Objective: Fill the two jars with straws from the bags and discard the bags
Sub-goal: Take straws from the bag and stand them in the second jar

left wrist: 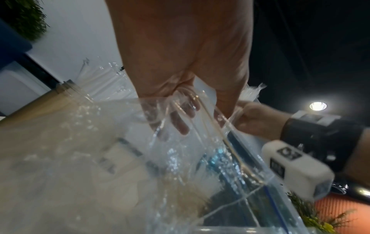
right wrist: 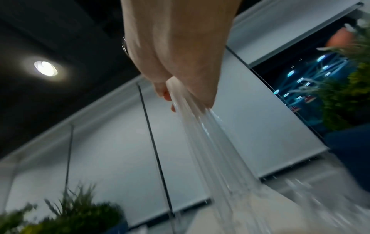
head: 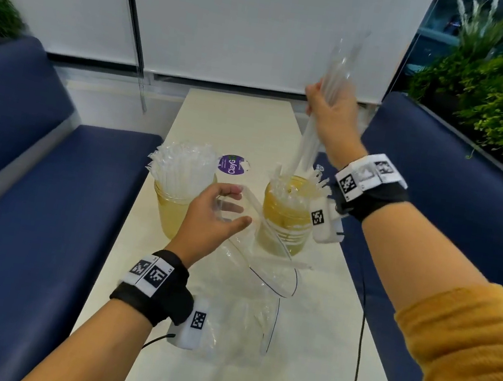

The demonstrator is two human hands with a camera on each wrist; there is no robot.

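Two yellowish glass jars stand on the pale table (head: 302, 344). The left jar (head: 172, 211) is packed with wrapped clear straws. The right jar (head: 284, 224) holds a few. My right hand (head: 328, 104) grips a bundle of straws (head: 336, 72) above the right jar, their lower ends reaching into its mouth; the same bundle (right wrist: 202, 134) runs down the right wrist view. My left hand (head: 224, 209) pinches the open rim of a clear plastic bag (head: 258, 266), which trails onto the table; its fingers (left wrist: 180, 117) show through the film of the bag (left wrist: 180, 158).
A second crumpled clear bag (head: 243, 326) lies on the table near me. A purple sticker (head: 231, 164) sits between the jars further back. Blue bench seats (head: 31, 190) flank the table, with plants (head: 502, 97) at the right. A black cable (head: 362, 321) runs along the table's right edge.
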